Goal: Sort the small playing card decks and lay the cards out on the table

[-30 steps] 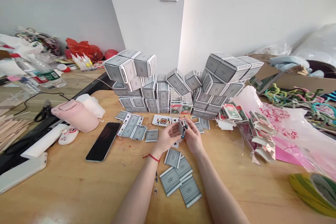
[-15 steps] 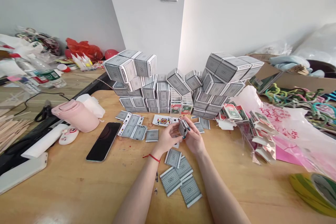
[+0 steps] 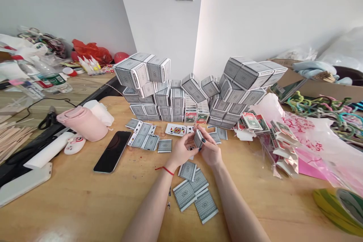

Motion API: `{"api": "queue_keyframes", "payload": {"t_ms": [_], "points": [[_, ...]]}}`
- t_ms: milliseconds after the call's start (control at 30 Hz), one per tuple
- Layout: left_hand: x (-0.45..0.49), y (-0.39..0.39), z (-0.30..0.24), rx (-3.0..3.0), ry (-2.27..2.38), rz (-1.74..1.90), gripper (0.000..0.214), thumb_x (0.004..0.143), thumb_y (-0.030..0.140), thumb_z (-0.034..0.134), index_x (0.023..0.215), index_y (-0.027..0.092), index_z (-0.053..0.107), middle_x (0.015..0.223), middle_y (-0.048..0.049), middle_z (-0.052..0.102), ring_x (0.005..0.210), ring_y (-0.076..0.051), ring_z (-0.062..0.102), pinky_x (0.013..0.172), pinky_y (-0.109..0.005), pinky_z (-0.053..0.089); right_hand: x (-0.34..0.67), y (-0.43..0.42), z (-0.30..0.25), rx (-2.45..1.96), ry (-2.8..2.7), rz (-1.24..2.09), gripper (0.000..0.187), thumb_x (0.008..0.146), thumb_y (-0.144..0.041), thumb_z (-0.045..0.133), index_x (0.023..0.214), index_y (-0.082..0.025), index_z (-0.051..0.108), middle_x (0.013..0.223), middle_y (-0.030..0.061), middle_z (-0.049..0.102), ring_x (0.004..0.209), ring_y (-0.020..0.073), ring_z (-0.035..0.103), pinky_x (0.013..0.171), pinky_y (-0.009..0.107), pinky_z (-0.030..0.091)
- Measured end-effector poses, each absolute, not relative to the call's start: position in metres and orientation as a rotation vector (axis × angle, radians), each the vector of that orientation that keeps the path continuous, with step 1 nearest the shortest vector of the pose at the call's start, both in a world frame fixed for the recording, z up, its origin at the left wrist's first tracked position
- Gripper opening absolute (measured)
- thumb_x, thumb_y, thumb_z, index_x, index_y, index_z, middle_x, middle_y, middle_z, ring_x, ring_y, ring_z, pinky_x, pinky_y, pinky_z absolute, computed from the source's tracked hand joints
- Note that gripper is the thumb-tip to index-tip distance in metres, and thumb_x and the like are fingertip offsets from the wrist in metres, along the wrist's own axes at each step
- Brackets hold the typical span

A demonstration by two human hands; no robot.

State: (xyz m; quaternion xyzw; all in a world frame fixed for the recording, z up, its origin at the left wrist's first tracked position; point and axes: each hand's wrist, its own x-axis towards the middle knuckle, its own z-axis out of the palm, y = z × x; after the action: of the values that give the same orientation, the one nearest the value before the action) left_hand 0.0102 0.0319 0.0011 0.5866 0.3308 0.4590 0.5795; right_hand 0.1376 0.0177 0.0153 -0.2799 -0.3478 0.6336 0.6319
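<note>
Between both hands, above the table, I hold a small piece made of folded playing cards (image 3: 198, 138), its grey patterned back showing. My left hand (image 3: 183, 147) grips it from the left, thumb below and fingers behind. My right hand (image 3: 211, 148) closes on its right side, dark-nailed fingers along the edge. Below my wrists lie several folded cards (image 3: 185, 193), backs up. Just beyond my hands a jack card (image 3: 176, 129) lies face up. More folded cards (image 3: 144, 136) are spread to the left of my left hand.
Stacked card blocks (image 3: 141, 72) rise at the back left, with more card blocks (image 3: 249, 75) at the back right. A phone (image 3: 112, 152) and a pink cup (image 3: 82, 123) lie left. Opened card boxes (image 3: 283, 140), plastic wrap and a tape roll (image 3: 337, 208) occupy the right.
The folded piece has turned slightly in my hands, so more of its patterned face shows. Both hands stay in nearly the same place, and the view has shifted a little.
</note>
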Motion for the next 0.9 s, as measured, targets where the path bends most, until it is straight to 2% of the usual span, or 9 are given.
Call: {"api": "queue_keyframes", "payload": {"t_ms": [100,233,367,467,900], "points": [[0.011,0.031,0.000,1.503,0.849,1.136,0.055,0.067,0.012,0.061,0.119,0.016,0.044,0.117,-0.0125,0.053,0.102,-0.020,0.056,0.088,-0.038,0.048,0.137,0.018,0.015,-0.624,-0.744,1.495,0.048,0.065,-0.026,0.060,0.113,-0.025,0.056,0.127,0.0018,0.048,0.120,0.0249,0.038,0.096,0.040,0.034],[0.008,0.033,0.000,1.712,0.998,1.255,0.053,0.067,0.014,0.060,0.118,0.019,0.044,0.119,-0.0100,0.051,0.105,-0.019,0.053,0.085,-0.034,0.050,0.134,0.022,0.010,-0.682,-0.708,1.520,0.043,0.065,-0.027,0.062,0.108,-0.023,0.059,0.117,0.0034,0.057,0.109,0.0251,0.049,0.090,0.038,0.039],[0.004,0.035,0.000,1.937,1.170,1.274,0.052,0.070,0.014,0.057,0.119,0.021,0.043,0.120,-0.0087,0.050,0.107,-0.020,0.051,0.087,-0.036,0.048,0.129,0.025,0.002,-0.735,-0.719,1.512,0.029,0.068,-0.032,0.061,0.093,-0.016,0.066,0.098,0.0076,0.066,0.095,0.0251,0.057,0.082,0.036,0.044],[0.002,0.035,0.000,2.071,1.265,1.241,0.052,0.071,0.013,0.055,0.121,0.022,0.041,0.122,-0.0079,0.049,0.112,-0.021,0.047,0.093,-0.039,0.043,0.128,0.027,-0.004,-0.779,-0.700,1.522,0.027,0.070,-0.037,0.060,0.082,-0.014,0.068,0.087,0.0093,0.068,0.088,0.0247,0.060,0.079,0.036,0.046],[0.000,0.035,-0.004,2.181,1.255,1.204,0.053,0.071,0.008,0.052,0.121,0.020,0.039,0.124,-0.0074,0.048,0.118,-0.020,0.042,0.098,-0.040,0.038,0.134,0.029,-0.011,-0.855,-0.804,1.525,0.034,0.067,-0.043,0.064,0.089,-0.017,0.066,0.094,0.0069,0.067,0.088,0.0239,0.061,0.078,0.037,0.047]]}}
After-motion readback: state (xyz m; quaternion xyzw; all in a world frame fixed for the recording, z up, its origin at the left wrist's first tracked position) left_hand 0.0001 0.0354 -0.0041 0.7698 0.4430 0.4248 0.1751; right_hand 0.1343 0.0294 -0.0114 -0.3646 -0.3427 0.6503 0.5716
